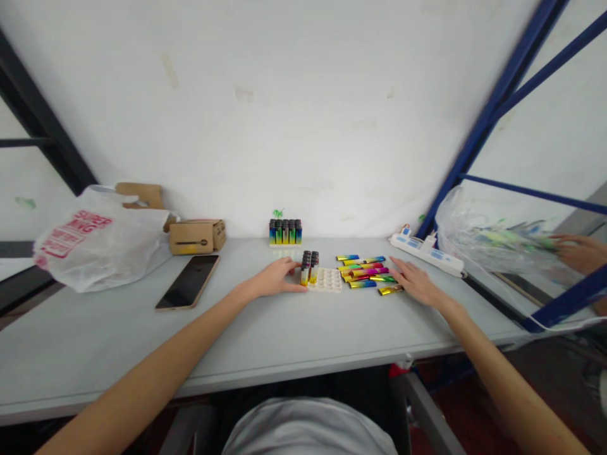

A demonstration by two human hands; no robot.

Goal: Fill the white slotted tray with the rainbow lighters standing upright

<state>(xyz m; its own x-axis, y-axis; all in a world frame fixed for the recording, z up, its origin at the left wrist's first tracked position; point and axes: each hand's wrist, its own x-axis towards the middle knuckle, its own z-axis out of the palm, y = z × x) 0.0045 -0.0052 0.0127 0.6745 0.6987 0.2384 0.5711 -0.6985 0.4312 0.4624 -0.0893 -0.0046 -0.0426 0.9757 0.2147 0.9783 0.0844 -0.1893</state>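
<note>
Left hand point(276, 278) apparently steadies the lighter tray point(332, 282) behind the table's point(303, 335) front edge, closure indeterminable; right hand point(417, 282), open beside metallic sleeves point(365, 273), likely needs a pinch grip.

Grey table point(284, 335) | white bag point(114, 237) | brown box point(190, 239) | phone point(188, 283) | part-filled tray point(327, 280) | shiny loose pieces point(370, 272) | lighter block point(285, 232) | power strip point(427, 253)

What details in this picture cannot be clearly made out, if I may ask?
Head view:
White bag: its plastic hides any contents.
Left hand: too small to confirm contact with the standing lighters.
Shiny pieces: overlap hides some surfaces.
Co-worker's hand: blurred, so its grip is unclear.
</note>
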